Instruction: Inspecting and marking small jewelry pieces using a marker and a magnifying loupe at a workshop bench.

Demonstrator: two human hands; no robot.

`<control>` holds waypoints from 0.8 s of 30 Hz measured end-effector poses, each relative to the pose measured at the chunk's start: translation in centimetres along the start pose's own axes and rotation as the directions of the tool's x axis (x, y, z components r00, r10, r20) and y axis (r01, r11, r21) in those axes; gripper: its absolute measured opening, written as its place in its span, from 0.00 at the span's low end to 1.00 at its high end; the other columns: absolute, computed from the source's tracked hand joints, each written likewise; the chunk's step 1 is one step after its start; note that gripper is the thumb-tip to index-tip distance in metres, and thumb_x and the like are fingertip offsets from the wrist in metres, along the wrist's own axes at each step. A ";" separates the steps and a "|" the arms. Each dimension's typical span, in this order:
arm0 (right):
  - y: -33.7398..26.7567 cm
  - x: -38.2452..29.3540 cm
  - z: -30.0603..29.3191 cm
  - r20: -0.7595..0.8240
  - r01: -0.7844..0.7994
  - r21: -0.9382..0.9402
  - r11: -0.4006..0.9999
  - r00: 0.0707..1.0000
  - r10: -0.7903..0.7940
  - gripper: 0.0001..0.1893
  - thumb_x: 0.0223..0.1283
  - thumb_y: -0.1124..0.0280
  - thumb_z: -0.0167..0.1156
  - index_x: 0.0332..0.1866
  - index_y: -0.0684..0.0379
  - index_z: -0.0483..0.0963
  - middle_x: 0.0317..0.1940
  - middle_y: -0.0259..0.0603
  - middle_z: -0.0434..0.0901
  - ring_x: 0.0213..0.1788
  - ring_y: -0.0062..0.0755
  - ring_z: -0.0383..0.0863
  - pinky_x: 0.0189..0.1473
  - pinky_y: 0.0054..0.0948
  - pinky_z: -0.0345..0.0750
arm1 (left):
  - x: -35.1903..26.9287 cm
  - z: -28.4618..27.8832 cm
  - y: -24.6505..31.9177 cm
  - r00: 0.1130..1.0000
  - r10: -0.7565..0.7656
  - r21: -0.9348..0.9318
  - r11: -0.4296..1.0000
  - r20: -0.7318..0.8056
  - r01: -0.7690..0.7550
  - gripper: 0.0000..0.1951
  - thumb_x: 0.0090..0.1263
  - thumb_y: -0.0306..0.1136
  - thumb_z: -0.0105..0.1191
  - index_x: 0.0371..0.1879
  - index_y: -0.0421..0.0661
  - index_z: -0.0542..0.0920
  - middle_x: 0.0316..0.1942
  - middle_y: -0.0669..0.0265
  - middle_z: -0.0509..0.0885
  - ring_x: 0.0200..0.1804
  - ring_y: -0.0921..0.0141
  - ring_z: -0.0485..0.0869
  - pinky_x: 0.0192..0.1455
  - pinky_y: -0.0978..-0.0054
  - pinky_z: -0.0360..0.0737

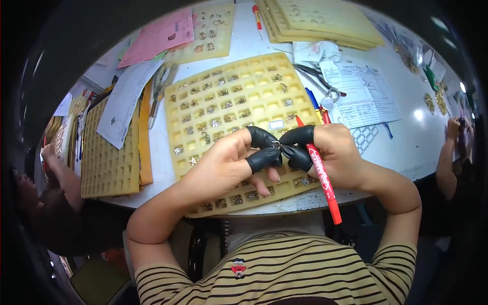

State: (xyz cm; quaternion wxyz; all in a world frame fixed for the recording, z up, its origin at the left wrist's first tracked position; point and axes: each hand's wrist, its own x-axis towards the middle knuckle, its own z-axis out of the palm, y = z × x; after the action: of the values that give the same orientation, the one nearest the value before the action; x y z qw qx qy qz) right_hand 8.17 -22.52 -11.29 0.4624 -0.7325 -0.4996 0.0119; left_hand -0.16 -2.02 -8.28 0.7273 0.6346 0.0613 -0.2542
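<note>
Black finger cots cover the thumb and forefinger of both hands. Between the fingertips of my left hand point(228, 156) and my right hand point(333, 152) is a small metal jewelry piece point(277, 144), mostly hidden by the cots. A red marker pen point(322, 177) is also held in my right hand, slanting down past the table edge. Beneath both hands lies a yellow compartment tray point(267, 91), with small metal jewelry pieces in many of its cells. A little white label point(276, 124) rests on the tray, just above my fingertips.
Pliers point(318, 82) and a printed form point(360, 93) lie right of the tray. Stacked yellow trays point(324, 21) stand behind. At left are another compartment tray point(108, 164), tweezers point(154, 110) and a pink sheet point(164, 32). Other people's arms point(446, 167) show at both sides.
</note>
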 end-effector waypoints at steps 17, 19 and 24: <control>0.0 -0.6 0.3 0.021 -0.095 0.080 0.992 0.995 0.094 0.10 0.55 0.74 0.66 0.42 0.61 0.78 0.21 0.44 0.79 0.21 0.34 0.79 0.24 0.28 0.73 | 0.4 -0.6 -1.5 0.999 0.024 -0.104 0.994 0.024 -0.021 0.10 0.75 0.33 0.50 0.46 0.39 0.73 0.34 0.59 0.84 0.29 0.71 0.84 0.34 0.78 0.81; 0.0 -0.6 0.2 0.029 -0.096 0.087 0.992 0.995 0.094 0.10 0.54 0.75 0.66 0.42 0.62 0.78 0.21 0.44 0.79 0.21 0.34 0.79 0.24 0.28 0.73 | 0.4 -0.5 -1.5 1.000 0.011 -0.092 0.996 0.022 -0.009 0.10 0.75 0.33 0.50 0.46 0.39 0.73 0.34 0.59 0.84 0.29 0.71 0.84 0.34 0.78 0.81; 0.0 -0.5 0.3 0.023 -0.093 0.107 0.990 0.996 0.091 0.09 0.55 0.75 0.66 0.41 0.62 0.78 0.21 0.44 0.79 0.20 0.34 0.79 0.23 0.28 0.72 | 0.4 -0.6 -1.4 1.000 0.009 -0.104 0.995 0.025 -0.006 0.10 0.75 0.32 0.50 0.47 0.38 0.72 0.35 0.58 0.84 0.30 0.70 0.85 0.34 0.77 0.82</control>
State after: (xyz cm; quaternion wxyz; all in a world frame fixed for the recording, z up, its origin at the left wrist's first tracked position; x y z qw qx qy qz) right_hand 7.76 -22.74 -11.69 0.4958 -0.7285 -0.4679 0.0667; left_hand -0.31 -1.63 -9.80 0.7609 0.5929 0.0629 -0.2559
